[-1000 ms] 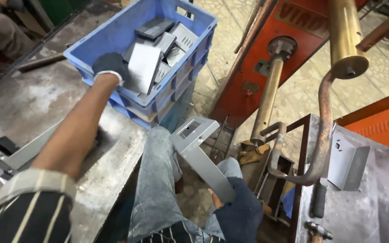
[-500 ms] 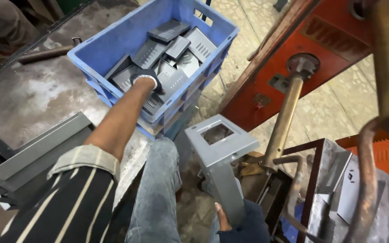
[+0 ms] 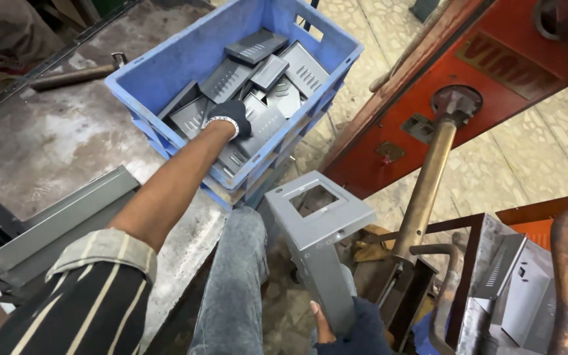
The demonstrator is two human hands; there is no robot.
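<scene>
Far left: grey steel bracket (image 3: 47,223) flat on stained metal bench (image 3: 54,138). Striped sleeve, bare forearm running up and right into blue crate (image 3: 165,66). Left hand (image 3: 230,117), dark glove with white cuff, down inside crate on top of the grey louvred plates (image 3: 277,79); fingers curled onto a plate near the front wall, actual grip hidden by the glove, cannot tell if closed on it. Plates piled loosely, overlapping, tilted various ways, most lying beyond and right of the hand; nearest plate directly under the palm. Centre: jeans knee (image 3: 231,283). Right of that: grey sheet-metal housing (image 3: 320,243) with square cut-out on top face, long axis running down toward lower frame edge, cut-out end up and tilted toward the crate. Right hand (image 3: 346,325), dark glove, closed around housing's lower end, thumb visible on the side. Left hand nearer the plates; right hand well apart from crate. Far right: red press frame (image 3: 494,72), brass column (image 3: 428,190), bent grey parts (image 3: 520,289).
</scene>
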